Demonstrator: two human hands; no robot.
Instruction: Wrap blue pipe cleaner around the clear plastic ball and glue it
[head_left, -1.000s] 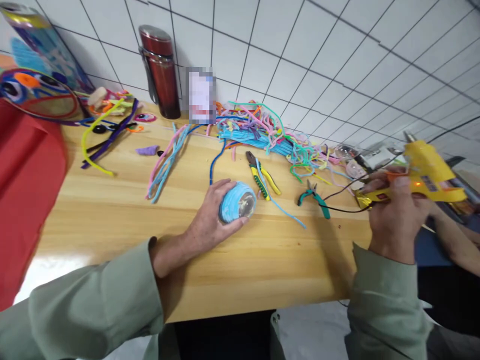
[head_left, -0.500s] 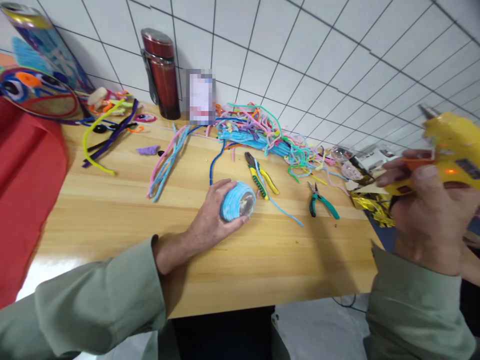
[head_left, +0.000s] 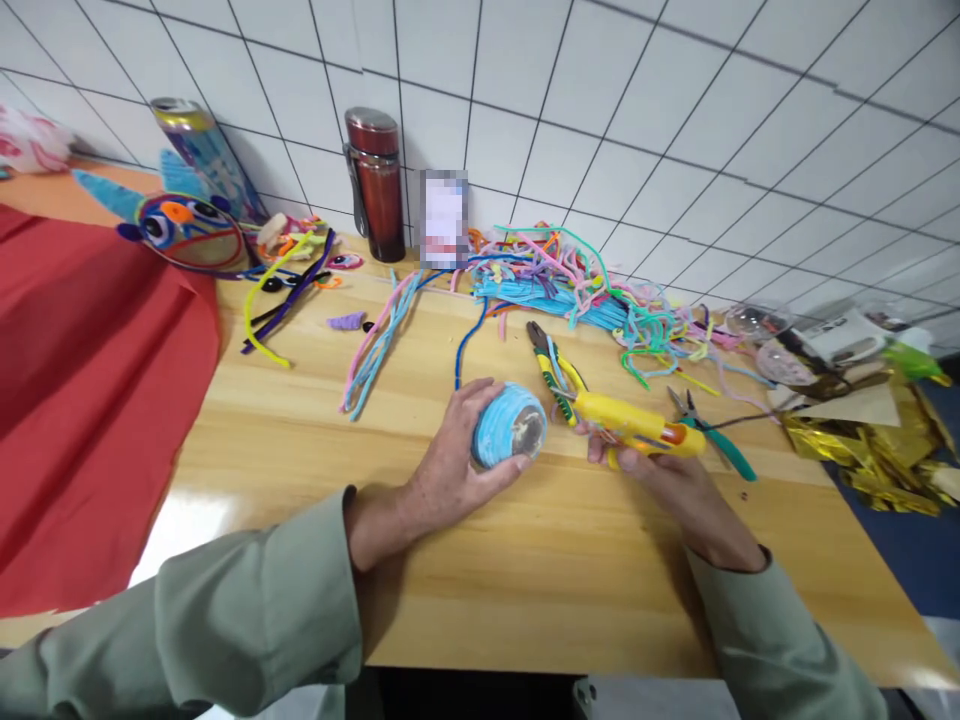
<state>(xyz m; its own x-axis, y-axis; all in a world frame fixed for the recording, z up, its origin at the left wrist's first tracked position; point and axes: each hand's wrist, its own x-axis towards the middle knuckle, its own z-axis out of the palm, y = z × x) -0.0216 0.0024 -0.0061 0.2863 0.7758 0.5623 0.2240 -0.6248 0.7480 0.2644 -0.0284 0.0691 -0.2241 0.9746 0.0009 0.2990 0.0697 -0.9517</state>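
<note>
My left hand (head_left: 457,460) is wrapped round a ball-like piece wound with light-blue pipe cleaner (head_left: 496,432). Its bare grey-brown round end faces right. A yellow hot glue gun (head_left: 637,425) is gripped in my right hand (head_left: 667,480), its nozzle pointing left, close to the wound piece but apart from it. Behind the nozzle lie yellow-and-green pliers (head_left: 546,372) with a light-blue pipe cleaner across them. Teal-handled pliers (head_left: 727,450) rest on the table, partly hidden by the glue gun.
Along the wall lies a heap of coloured pipe cleaners (head_left: 555,295). A red thermos (head_left: 379,190), a can (head_left: 206,150) and a pipe-cleaner face (head_left: 187,235) are at the back left. Red cloth (head_left: 97,400) covers the left side; gold foil (head_left: 877,450) lies right.
My right hand has brought the glue gun from the far right down and left, near the wound piece. My left hand still holds that piece. The view has shifted left.
</note>
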